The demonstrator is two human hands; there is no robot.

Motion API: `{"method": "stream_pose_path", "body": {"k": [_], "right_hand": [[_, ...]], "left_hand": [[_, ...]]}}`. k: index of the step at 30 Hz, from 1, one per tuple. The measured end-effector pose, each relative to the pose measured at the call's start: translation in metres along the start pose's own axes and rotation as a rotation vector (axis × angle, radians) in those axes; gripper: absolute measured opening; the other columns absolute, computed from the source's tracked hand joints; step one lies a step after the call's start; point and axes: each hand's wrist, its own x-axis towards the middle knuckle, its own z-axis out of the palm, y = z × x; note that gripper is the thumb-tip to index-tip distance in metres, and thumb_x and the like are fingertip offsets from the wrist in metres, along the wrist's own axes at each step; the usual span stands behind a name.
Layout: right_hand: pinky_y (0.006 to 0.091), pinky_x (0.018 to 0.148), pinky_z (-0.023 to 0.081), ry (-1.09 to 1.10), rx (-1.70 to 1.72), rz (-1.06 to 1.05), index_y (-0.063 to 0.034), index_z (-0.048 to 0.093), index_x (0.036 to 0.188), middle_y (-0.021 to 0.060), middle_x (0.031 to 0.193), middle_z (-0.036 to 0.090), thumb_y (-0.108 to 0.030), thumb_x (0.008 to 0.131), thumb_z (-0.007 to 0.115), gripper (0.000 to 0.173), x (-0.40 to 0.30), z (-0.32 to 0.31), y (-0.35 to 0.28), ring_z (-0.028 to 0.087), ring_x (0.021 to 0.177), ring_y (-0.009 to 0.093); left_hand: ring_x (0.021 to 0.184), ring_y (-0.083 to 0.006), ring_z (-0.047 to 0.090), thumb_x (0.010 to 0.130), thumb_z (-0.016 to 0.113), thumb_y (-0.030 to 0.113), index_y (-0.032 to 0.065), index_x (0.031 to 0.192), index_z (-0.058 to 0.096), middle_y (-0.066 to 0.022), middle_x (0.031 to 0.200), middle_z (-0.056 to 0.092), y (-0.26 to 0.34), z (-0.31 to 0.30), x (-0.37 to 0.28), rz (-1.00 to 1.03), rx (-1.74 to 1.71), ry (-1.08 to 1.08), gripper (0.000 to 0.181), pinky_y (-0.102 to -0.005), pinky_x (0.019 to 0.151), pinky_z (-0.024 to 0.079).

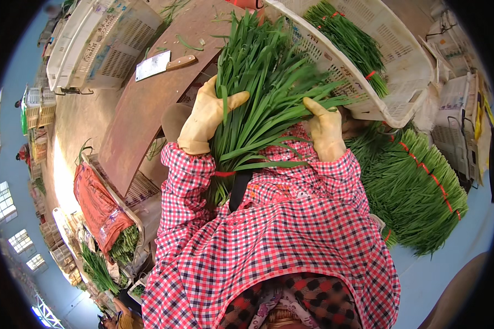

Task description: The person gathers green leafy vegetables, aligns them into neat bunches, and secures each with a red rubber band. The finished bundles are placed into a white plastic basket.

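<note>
A large loose bunch of green garlic chives [251,111] lies across my lap and fans out over the front of my checked smock. My left hand [206,115], in a cream rubber glove, clasps the bunch from its left side, thumb over the leaves. On the other side my right hand [326,127], gloved alike, pinches the tips of some leaves between thumb and fingers. A red band [224,173] shows near the lower end of the bunch, partly hidden by leaves and sleeve.
A cleaver [164,65] rests on a brown board [160,90] ahead left. A white plastic crate [389,113] at upper right holds banded chives [350,41]. Banded chives [415,185] stand at my right. Stacked crates [107,45] and an orange sack [101,205] are left; another person [125,314] is lower left.
</note>
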Motion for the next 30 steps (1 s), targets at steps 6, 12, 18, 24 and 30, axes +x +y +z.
{"method": "stream_pose_path", "body": {"k": [6, 12, 18, 24, 30], "right_hand": [[0.0330, 0.101, 0.053, 0.187, -0.396, -0.578, 0.0041, 0.059, 0.135, 0.0111, 0.116, 0.070, 0.008, 0.092, 0.067, 0.044, 0.007, -0.018, -0.063, 0.065, 0.113, 0.021], [0.0312, 0.093, 0.057, -0.509, -0.672, -0.579, 0.0017, 0.072, 0.119, 0.0134, 0.111, 0.076, 0.006, 0.096, 0.061, 0.025, -0.057, 0.088, -0.056, 0.073, 0.104, 0.021], [0.0291, 0.097, 0.054, -0.382, -0.805, -0.564, -0.0017, 0.064, 0.136, 0.0119, 0.121, 0.073, 0.005, 0.094, 0.062, 0.043, -0.024, 0.098, -0.008, 0.069, 0.111, 0.018], [0.0383, 0.093, 0.054, -0.439, -1.017, -0.899, -0.0101, 0.063, 0.138, 0.0087, 0.111, 0.074, 0.000, 0.083, 0.069, 0.056, -0.013, 0.106, 0.002, 0.067, 0.103, 0.026], [0.0408, 0.087, 0.054, -0.398, -1.129, -1.062, -0.0114, 0.066, 0.133, 0.0062, 0.100, 0.073, -0.004, 0.082, 0.072, 0.052, -0.004, 0.107, 0.008, 0.066, 0.095, 0.027]], "left_hand": [[0.091, -0.0171, 0.070, 0.082, 0.084, 0.006, -0.0040, 0.137, 0.057, -0.0099, 0.112, 0.074, -0.018, 0.002, 0.010, 0.045, -0.082, -0.013, 0.062, -0.0321, 0.079, 0.058], [0.093, -0.0153, 0.069, 0.079, 0.088, 0.008, -0.0013, 0.134, 0.060, -0.0080, 0.110, 0.073, -0.007, 0.008, 0.004, -0.001, -0.143, -0.040, 0.062, -0.0313, 0.081, 0.058], [0.097, -0.0156, 0.070, 0.078, 0.088, 0.007, -0.0027, 0.137, 0.056, -0.0088, 0.113, 0.073, -0.010, 0.007, 0.008, 0.010, -0.154, -0.048, 0.068, -0.0305, 0.084, 0.058], [0.099, -0.0147, 0.069, 0.081, 0.083, 0.010, -0.0003, 0.139, 0.056, -0.0089, 0.115, 0.073, -0.028, 0.005, 0.012, 0.134, -0.142, -0.059, 0.065, -0.0299, 0.086, 0.057], [0.096, -0.0180, 0.071, 0.083, 0.079, 0.016, 0.0006, 0.139, 0.056, -0.0126, 0.112, 0.075, -0.040, 0.005, 0.016, 0.213, -0.014, -0.013, 0.062, -0.0323, 0.085, 0.057]]}}
